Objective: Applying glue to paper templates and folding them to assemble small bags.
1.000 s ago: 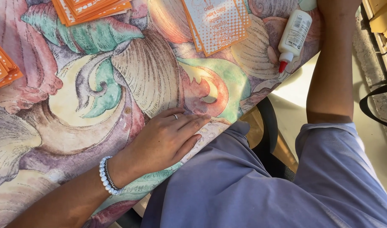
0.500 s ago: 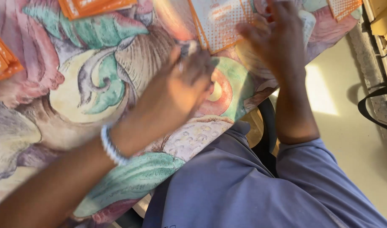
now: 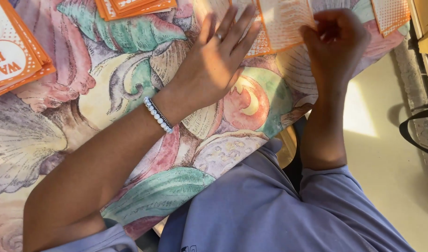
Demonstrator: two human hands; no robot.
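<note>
**Orange cards handled over a shell-patterned cloth**

A table is covered by a printed cloth (image 3: 130, 93) of large shells and scrolls in pink, green, cream and red; its near edge drops over the lap of a person in a lilac shirt. Beyond the cloth on the right, pale sunlit floor is seen.

A thin, flat orange-and-white card (image 3: 284, 23) with a fine dotted print lies at the far edge, its top cut off by the frame. It is pinched at its right side by the right hand (image 3: 337, 44), whose fingers are curled around the edge. The left hand (image 3: 214, 60) is laid flat with fingers spread and released, the fingertips resting on the card's left part; a ring and a bracelet of white beads (image 3: 158, 114) are worn.

Three other groups of like cards are counted: a stack at far left (image 3: 13, 51), a stack at far centre (image 3: 134, 7), and one at the far right corner (image 3: 391, 14). All are partly cropped.
</note>
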